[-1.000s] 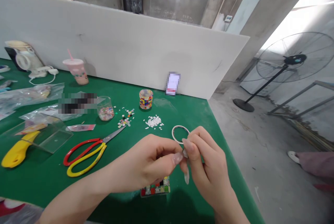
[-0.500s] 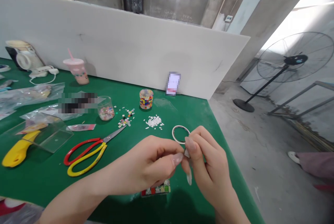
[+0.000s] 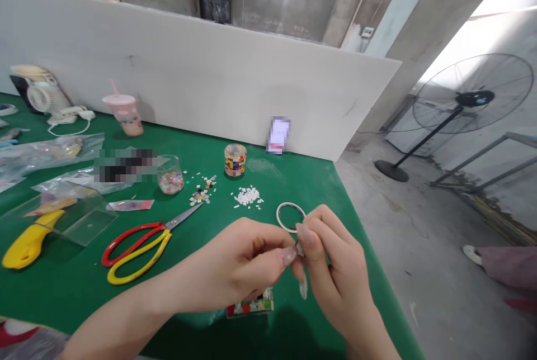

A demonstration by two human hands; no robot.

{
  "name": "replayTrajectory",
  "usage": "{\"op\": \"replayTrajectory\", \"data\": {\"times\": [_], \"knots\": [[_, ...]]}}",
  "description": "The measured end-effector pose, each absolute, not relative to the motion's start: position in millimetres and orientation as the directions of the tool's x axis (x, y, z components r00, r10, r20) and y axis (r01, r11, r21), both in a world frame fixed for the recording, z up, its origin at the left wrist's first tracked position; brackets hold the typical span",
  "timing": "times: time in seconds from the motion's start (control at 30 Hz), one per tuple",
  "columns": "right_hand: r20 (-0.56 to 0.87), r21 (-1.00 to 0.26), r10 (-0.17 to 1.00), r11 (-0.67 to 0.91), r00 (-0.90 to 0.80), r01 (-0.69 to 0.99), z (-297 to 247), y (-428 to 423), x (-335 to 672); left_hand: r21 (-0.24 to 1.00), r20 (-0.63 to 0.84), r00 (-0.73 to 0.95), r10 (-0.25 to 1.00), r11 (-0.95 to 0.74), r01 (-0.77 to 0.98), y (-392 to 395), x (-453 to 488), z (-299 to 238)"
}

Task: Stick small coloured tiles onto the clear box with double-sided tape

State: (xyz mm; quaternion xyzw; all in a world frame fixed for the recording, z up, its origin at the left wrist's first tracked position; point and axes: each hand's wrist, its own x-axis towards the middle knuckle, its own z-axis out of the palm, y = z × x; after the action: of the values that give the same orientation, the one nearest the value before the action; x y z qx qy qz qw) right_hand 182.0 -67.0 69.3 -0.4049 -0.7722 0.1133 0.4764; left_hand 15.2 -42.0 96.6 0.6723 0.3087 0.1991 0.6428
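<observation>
My left hand (image 3: pixel 255 262) and my right hand (image 3: pixel 333 262) meet above the green table, fingertips pinched together. Between them is a small whitish piece (image 3: pixel 299 248), mostly hidden by the fingers, so its kind does not show. Just beyond my right fingers lies a white ring (image 3: pixel 282 220), like a tape roll. Beneath my left hand rests a flat mosaic-covered piece (image 3: pixel 251 307), partly covered. A pile of small white tiles (image 3: pixel 248 196) lies farther off, with coloured tiles (image 3: pixel 203 193) to its left. Behind them stands a round mosaic-covered cup (image 3: pixel 235 160).
Scissors (image 3: pixel 157 240) with red and yellow handles lie left of my hands. A clear cup of beads (image 3: pixel 170 176), a clear plastic box (image 3: pixel 90 220), a yellow-handled tool (image 3: pixel 31 242) and a pink tumbler (image 3: pixel 125 114) stand farther left. A phone (image 3: pixel 278 135) leans against the white partition (image 3: pixel 201 69).
My hands stay together in nearly the same place; the fingertips shift only slightly around the small piece. Nothing else on the table has moved.
</observation>
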Motion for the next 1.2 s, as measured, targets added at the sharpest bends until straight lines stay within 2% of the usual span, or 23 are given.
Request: {"op": "replayTrajectory", "data": {"times": [0.23, 0.77, 1.2], "knots": [[0.637, -0.549, 0.739, 0.635, -0.219, 0.544, 69.5, -67.9, 182.1, 0.981, -0.141, 0.731, 0.668, -0.007, 0.196, -41.0, 14.8, 95.1], [0.651, -0.563, 0.732, 0.643, -0.202, 0.519, 68.4, -67.3, 181.4, 0.992, -0.111, 0.757, 0.644, 0.025, 0.124, -42.3, 11.4, 93.3], [0.636, -0.57, 0.744, 0.633, -0.207, 0.524, 68.9, -67.8, 181.2, 0.991, -0.108, 0.747, 0.657, 0.012, 0.133, -42.3, 13.7, 92.7]]}}
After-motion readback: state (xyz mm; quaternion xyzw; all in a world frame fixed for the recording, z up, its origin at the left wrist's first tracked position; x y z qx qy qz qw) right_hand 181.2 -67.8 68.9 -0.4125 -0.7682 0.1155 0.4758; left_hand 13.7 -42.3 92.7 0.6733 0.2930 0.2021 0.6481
